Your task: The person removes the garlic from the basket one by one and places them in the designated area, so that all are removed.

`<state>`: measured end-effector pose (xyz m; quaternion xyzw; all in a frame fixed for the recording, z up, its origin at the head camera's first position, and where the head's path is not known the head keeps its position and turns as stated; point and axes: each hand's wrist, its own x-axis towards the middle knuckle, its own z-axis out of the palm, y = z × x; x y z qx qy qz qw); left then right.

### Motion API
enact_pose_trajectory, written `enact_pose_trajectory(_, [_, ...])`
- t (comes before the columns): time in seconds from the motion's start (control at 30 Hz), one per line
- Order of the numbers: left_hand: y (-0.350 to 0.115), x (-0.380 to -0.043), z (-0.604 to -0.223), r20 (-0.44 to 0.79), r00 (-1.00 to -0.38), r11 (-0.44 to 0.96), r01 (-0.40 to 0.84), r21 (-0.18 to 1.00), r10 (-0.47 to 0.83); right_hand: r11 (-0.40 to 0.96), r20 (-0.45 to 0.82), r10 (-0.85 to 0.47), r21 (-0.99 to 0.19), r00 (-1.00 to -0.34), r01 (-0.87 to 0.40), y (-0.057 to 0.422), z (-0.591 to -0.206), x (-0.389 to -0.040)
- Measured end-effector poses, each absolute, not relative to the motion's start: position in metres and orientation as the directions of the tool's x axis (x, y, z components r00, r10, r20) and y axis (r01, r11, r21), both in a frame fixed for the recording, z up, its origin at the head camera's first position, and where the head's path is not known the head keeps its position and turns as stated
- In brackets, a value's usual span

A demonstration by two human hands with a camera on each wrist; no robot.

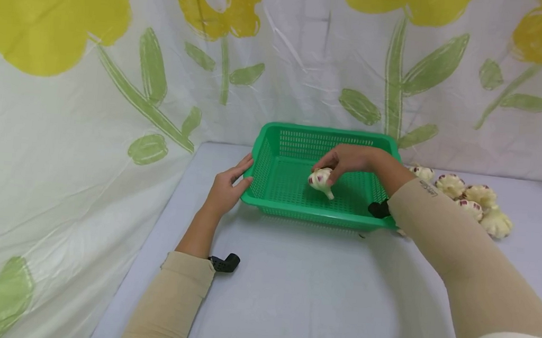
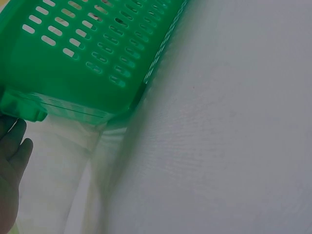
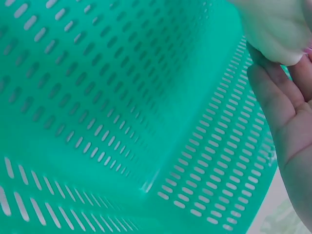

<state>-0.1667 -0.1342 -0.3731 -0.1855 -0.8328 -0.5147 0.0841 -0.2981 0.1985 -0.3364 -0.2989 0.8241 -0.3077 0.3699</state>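
A green plastic basket [image 1: 315,215] with slotted walls stands on the table. My left hand [image 1: 227,188] lies against its left rim, fingers extended; in the left wrist view the fingertips [image 2: 18,130] touch the basket's end just under the rim. Inside the basket, my right hand [image 1: 350,160] pinches a garlic bulb [image 1: 320,179] between thumb and fingers, its stalk slanting down to the right. The right wrist view shows the pale bulb [image 3: 279,31] at the fingers, partly cut off by the frame. Whether it touches the basket's floor I cannot tell.
Several garlic bulbs [image 1: 480,195] lie in a group on the table right of the basket, partly behind my right forearm. A white cloth [image 1: 299,298] covers the table. Behind hangs a white sheet [image 1: 296,86] with painted yellow flowers, close to the basket's far side.
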Motion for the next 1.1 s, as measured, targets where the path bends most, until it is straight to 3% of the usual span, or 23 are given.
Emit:
enact_pose_trajectory(0.37, [-0.133,-0.165,-0.373,0.326,-0.92,0.4,0.389,0.83,0.219,0.576,-0.348,-0.694,-0.793,-0.631,-0.196,0.214,-0.32,-0.295])
enact_pose_trajectory(0.77, [-0.132,-0.165,-0.372,0.327,-0.921,0.397,0.387,0.832,0.211,0.581,-0.247,-0.637,-0.776,-0.73,-0.244,0.24,-0.274,-0.28])
enact_pose_trajectory(1.1, [-0.132,-0.164,-0.372,0.327,-0.922,0.387,0.385,0.838,0.21,0.593,-0.142,-0.556,-0.759,-0.819,-0.271,0.289,-0.258,-0.244])
